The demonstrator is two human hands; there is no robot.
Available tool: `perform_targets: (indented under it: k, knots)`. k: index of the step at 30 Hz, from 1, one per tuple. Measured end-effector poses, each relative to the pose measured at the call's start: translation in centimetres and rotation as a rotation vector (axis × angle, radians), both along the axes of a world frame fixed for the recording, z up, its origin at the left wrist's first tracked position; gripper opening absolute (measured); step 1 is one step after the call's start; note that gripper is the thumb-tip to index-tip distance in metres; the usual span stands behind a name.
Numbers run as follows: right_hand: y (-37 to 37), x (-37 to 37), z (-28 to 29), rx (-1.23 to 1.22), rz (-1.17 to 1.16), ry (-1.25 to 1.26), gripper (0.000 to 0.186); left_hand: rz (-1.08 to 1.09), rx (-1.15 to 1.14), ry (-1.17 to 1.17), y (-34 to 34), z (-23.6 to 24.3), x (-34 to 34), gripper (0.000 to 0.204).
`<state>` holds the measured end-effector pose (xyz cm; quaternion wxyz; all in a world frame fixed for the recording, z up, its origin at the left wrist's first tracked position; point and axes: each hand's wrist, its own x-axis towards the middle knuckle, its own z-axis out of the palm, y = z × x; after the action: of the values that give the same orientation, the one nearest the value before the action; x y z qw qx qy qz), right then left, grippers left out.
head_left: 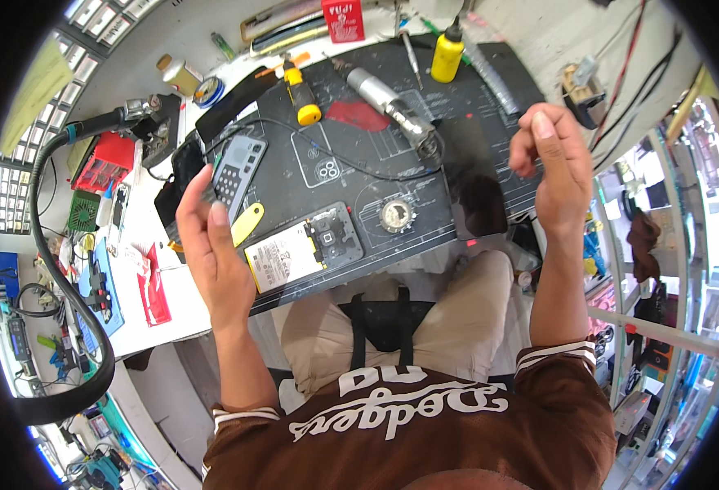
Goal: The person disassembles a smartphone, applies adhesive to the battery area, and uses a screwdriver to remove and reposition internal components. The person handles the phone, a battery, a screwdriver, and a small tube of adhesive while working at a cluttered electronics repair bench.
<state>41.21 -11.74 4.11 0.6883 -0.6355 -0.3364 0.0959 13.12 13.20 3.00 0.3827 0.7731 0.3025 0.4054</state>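
My left hand, fingers loosely bent and apart, is raised at the mat's left, beside a grey phone part and a pale yellow flat tool. It appears to hold nothing. My right hand is raised at the right edge, fingers curled toward the thumb; what they hold, if anything, is hidden. An opened phone with exposed battery lies on the black mat near me. Right of it are a round metal piece and a dark glossy panel.
Along the back lie a silver cylindrical tool, a yellow-handled tool, red scrap and a yellow bottle. A black hose arches at left beside a red box. Metal-framed glass shelving stands at right.
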Motion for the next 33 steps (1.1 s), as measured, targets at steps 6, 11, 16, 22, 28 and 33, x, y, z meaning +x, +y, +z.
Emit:
perform_targets:
  k: [6,11,16,22,28,33]
  knots:
    - [4.0,2.3,4.1,-0.455,-0.085,-0.326,0.033,-0.089,0.138,-0.134,0.4,-1.1,-5.7,0.027]
    - [17.7,6.4,0.4,-0.929,-0.132,-1.151,0.029,-0.033,-0.01,-0.18,-3.5,-0.9,-7.9,0.029]
    - [24.8,10.8,-3.5,-1.159,-0.143,-0.899,0.033,-0.116,-0.065,-0.189,-7.5,-1.0,-9.9,0.021]
    - [23.3,12.8,-4.9,-0.928,-0.33,-0.922,0.026,-0.149,-0.072,-0.161,-7.8,-1.0,-9.5,0.013]
    - [9.8,-1.3,9.4,-0.505,-0.186,-0.604,0.026,-0.168,0.104,-0.043,-6.4,-0.7,-6.4,0.01]
    - [-3.4,-5.2,7.6,-0.045,-0.1,-0.034,0.028,-0.248,0.522,0.149,-7.1,-1.0,-1.5,0.017]
